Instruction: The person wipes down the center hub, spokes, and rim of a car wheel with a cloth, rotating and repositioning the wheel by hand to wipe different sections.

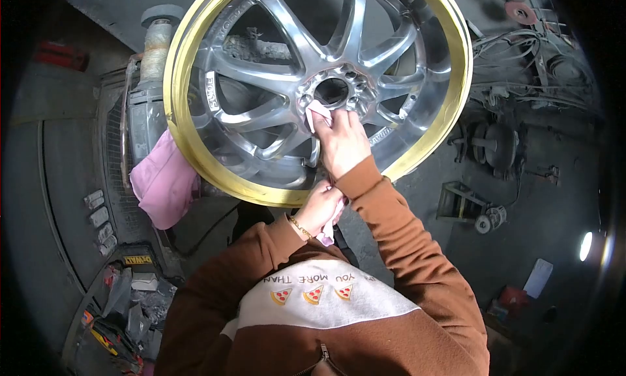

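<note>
Multi-spoke alloy wheel (pixel 257 73) fills the far centre, its face and hub bore turned toward the wearer, axle line running along the view; polished silver spokes, lettering, a yellow band round the outer edge. From the left, a DeWalt label (pixel 137 260) sits by jumbled clutter (pixel 137 324); I cannot tell what contains it. Pink fabric (pixel 164 180) is beside the wheel's near-left edge. The left hand (pixel 319 206) grips pale pink cloth (pixel 327 236); the right hand (pixel 345 144) pinches a folded whitish cloth (pixel 318 107) at the hub.
</note>
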Demonstrator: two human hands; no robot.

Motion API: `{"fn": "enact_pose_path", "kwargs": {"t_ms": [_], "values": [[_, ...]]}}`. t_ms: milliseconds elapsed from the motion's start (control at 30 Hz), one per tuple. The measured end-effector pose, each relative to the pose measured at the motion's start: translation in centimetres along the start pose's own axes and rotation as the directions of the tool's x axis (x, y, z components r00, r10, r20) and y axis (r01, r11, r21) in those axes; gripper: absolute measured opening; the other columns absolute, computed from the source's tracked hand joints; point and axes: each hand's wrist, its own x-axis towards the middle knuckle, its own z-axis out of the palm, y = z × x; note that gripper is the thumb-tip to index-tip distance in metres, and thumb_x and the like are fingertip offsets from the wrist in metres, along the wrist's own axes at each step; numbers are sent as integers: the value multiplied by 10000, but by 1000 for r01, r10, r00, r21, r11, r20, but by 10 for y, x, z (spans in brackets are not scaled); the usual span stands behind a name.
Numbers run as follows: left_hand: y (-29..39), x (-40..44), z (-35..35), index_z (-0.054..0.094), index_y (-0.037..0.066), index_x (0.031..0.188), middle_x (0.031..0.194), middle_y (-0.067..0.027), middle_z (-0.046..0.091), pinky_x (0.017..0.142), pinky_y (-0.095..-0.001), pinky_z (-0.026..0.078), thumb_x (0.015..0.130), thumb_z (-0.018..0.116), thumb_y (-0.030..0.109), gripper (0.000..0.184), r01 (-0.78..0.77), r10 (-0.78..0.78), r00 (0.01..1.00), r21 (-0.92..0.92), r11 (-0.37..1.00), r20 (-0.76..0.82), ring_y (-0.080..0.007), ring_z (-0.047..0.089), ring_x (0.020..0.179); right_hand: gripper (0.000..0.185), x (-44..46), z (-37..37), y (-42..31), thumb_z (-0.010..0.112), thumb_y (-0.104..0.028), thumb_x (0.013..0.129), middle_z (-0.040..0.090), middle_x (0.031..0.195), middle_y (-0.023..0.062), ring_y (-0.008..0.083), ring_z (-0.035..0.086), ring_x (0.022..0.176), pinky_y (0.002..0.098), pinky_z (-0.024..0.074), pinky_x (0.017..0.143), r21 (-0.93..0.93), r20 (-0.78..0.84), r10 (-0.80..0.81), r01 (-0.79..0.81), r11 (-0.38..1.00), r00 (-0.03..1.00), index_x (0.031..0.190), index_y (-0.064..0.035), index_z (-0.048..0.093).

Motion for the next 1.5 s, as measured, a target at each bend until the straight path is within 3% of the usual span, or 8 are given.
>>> {"fn": "enact_pose_path", "kwargs": {"t_ms": [133,267,367,500,733,833,933,1500], "values": [[6,-2,9,498,66,732,539,8,435,352,-248,319,925,506,219,246,31,-33,998,-45,999,-48,-91,392,381,322,-5,2,4,523,-106,842,535,937,117,283,510,917,387,452,790,-43,-14,-41,40,998,999,1146,-82,627],[-5,5,-1,494,62,871,612,-35,478,374,-256,348,944,501,227,180,88,-87,996,-29,996,22,-120,437,420,309,-4,3,4,531,-119,829,537,943,112,281,508,913,383,451,786,-75,-53,-82,78,994,995,1116,-71,633],[-2,3,2,494,57,822,584,-39,469,375,-263,350,939,512,231,211,-33,17,994,-155,987,-106,-123,426,404,309,7,5,-3,536,-120,819,539,949,112,280,507,913,376,452,792,-87,-12,-81,80,993,997,1106,-59,632],[-2,-2,0,500,54,801,597,-45,483,375,-266,363,938,506,210,208,41,-43,999,-105,994,-16,-128,431,399,332,-1,7,-2,549,-104,795,535,936,113,280,505,904,379,453,781,-66,-28,-78,76,995,997,1116,-57,623],[-4,0,2,493,54,756,548,-35,449,371,-268,351,934,520,240,258,-44,24,993,-171,984,-117,-121,410,378,384,3,5,-6,556,-57,756,522,936,131,308,506,894,397,464,782,-36,-46,-18,16,999,999,1133,-100,620],[-9,-2,-4,494,59,842,611,-36,486,378,-267,374,937,502,219,186,46,-46,999,-128,991,0,-122,448,420,389,-4,10,-4,555,-60,760,520,934,132,308,507,888,396,465,783,-28,-29,-16,16,999,999,1141,-96,620],[-9,1,0,490,60,862,631,-36,486,381,-270,379,939,497,213,171,-15,-2,995,-163,986,-103,-123,458,437,367,2,7,-5,552,-68,769,525,934,128,300,504,895,391,459,779,-45,-38,-26,25,999,999,1128,-81,624],[-10,2,-2,481,58,936,635,-39,471,383,-270,379,954,481,228,171,30,-44,996,-177,984,-77,-120,441,418,414,0,4,-8,555,-33,760,525,951,130,300,512,889,388,464,780,-20,-52,12,-13,1000,999,1167,-84,616]]}}
